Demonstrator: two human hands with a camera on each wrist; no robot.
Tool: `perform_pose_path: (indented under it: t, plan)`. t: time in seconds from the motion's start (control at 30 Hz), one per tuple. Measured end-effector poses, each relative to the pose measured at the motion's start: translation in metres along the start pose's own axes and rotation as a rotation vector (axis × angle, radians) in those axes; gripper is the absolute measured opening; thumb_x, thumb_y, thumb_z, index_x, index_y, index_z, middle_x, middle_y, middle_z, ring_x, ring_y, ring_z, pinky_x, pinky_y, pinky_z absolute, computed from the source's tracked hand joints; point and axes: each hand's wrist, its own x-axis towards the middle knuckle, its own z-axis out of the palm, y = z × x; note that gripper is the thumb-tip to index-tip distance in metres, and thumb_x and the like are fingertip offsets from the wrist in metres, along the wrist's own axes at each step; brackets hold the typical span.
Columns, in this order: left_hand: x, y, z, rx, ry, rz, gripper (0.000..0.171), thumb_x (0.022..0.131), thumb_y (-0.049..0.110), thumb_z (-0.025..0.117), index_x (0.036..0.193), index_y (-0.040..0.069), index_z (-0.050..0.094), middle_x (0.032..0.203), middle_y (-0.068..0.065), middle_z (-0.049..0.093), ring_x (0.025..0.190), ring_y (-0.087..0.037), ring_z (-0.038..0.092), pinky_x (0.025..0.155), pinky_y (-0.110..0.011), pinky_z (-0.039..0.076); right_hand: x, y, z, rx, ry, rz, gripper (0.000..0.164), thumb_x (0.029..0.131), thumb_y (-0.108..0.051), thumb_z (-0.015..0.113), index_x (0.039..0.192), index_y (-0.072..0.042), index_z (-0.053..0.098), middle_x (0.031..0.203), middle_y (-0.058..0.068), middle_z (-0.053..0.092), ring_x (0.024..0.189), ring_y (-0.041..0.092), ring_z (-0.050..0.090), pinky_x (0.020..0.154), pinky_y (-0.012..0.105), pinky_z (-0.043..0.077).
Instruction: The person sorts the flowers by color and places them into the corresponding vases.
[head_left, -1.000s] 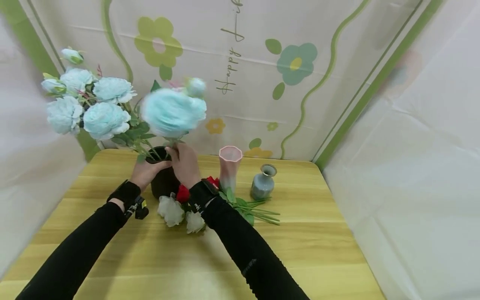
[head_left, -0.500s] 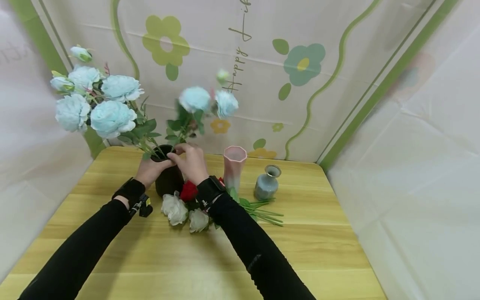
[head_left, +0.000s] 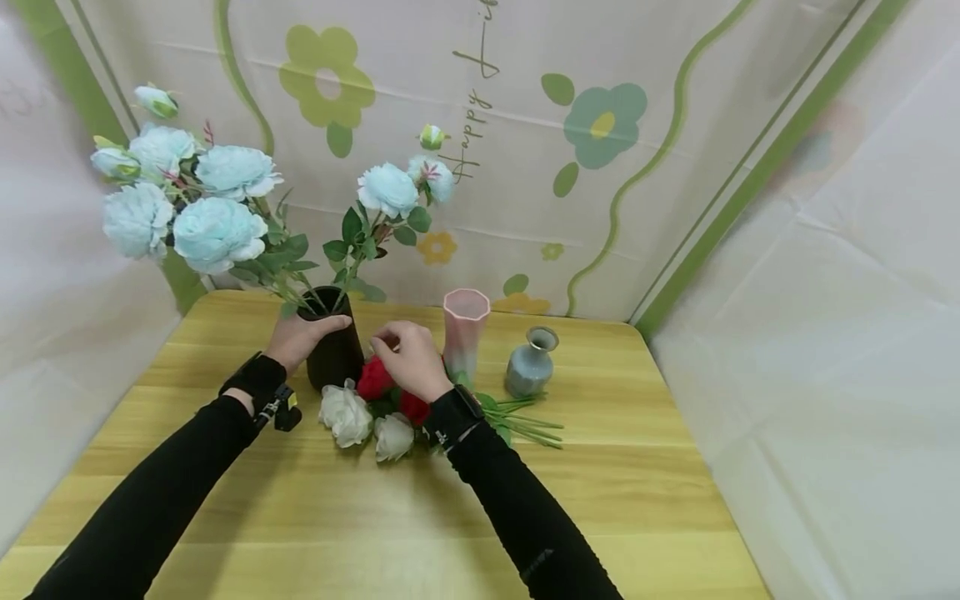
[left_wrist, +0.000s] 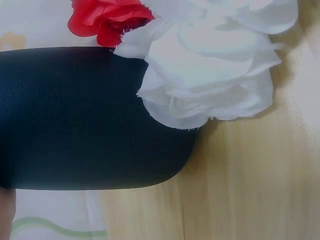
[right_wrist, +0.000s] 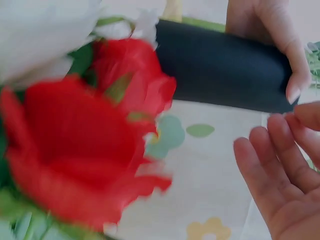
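Observation:
My left hand (head_left: 298, 335) grips the black vase (head_left: 336, 357) near its rim, thumb across the front. Light blue artificial peonies (head_left: 219, 233) lean left out of it, and a thinner blue peony stem (head_left: 387, 190) leans right. Just right of the vase, my right hand (head_left: 409, 354) hovers over red roses (head_left: 375, 379) with loosely bent fingers and nothing in them. In the right wrist view the fingers (right_wrist: 282, 137) are spread slightly, near the vase mouth. White roses (left_wrist: 210, 70) lie against the vase's base in the left wrist view.
A pink fluted vase (head_left: 465, 325) and a small grey-blue vase (head_left: 529, 367) stand to the right on the wooden table (head_left: 637, 467). Green stems (head_left: 528, 425) of the lying roses point right. A patterned cloth (head_left: 480, 225) hangs behind.
The thinner blue peony stem has dropped into the black vase and leans right. My right hand has let go of it and moved right and down. My left hand stays on the vase.

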Motion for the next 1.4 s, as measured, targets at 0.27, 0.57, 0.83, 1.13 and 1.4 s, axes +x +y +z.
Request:
perform_pose_path:
  t: [0.27,0.57,0.83,1.13,1.4]
  plan:
    - [0.000,0.002,-0.003,-0.004,-0.004,-0.029,0.097,0.085,0.045,0.077,0.156,0.005,0.023,0.155,-0.022,0.027,0.138,-0.044,0.028,0.107,-0.060,0.030,-0.016,0.008,-0.026,-0.034,-0.058,-0.055,0.015,0.100,-0.020,0.063,0.104,-0.010,0.073,0.097,-0.003,0.068,0.083,0.005,0.060,0.078,0.020,0.051]
    - [-0.003,0.001,-0.001,-0.010,-0.042,-0.064,0.100,0.086,0.047,0.075,0.157,0.005,0.018,0.157,-0.021,0.021,0.140,-0.044,0.024,0.108,-0.060,0.029,-0.056,0.022,-0.062,0.032,-0.131,-0.096,0.013,0.100,-0.018,0.062,0.104,-0.010,0.071,0.097,-0.002,0.066,0.087,0.006,0.059,0.080,0.020,0.050]
    - [0.000,0.002,-0.005,-0.001,-0.049,-0.053,0.100,0.087,0.046,0.075,0.157,0.006,0.017,0.158,-0.022,0.020,0.140,-0.044,0.024,0.109,-0.061,0.027,-0.099,0.048,-0.094,-0.017,-0.138,-0.003,0.011,0.100,-0.017,0.062,0.100,-0.011,0.072,0.093,-0.003,0.068,0.082,0.007,0.062,0.072,0.024,0.054]
    - [-0.001,0.004,-0.009,0.058,-0.108,-0.107,0.103,0.088,0.054,0.069,0.158,0.007,0.011,0.159,-0.025,0.014,0.141,-0.047,0.019,0.109,-0.063,0.025,-0.145,0.088,-0.110,-0.137,-0.190,0.137,0.011,0.099,-0.018,0.064,0.094,-0.012,0.072,0.084,-0.005,0.066,0.076,0.004,0.059,0.070,0.027,0.052]
    - [-0.010,0.011,-0.003,0.179,-0.116,-0.173,0.110,0.087,0.069,0.058,0.157,0.002,0.008,0.156,-0.032,0.013,0.139,-0.050,0.020,0.107,-0.064,0.027,-0.167,0.110,-0.113,-0.270,-0.162,0.192,0.007,0.094,-0.014,0.069,0.094,-0.008,0.073,0.085,-0.004,0.063,0.076,0.009,0.060,0.068,0.030,0.052]
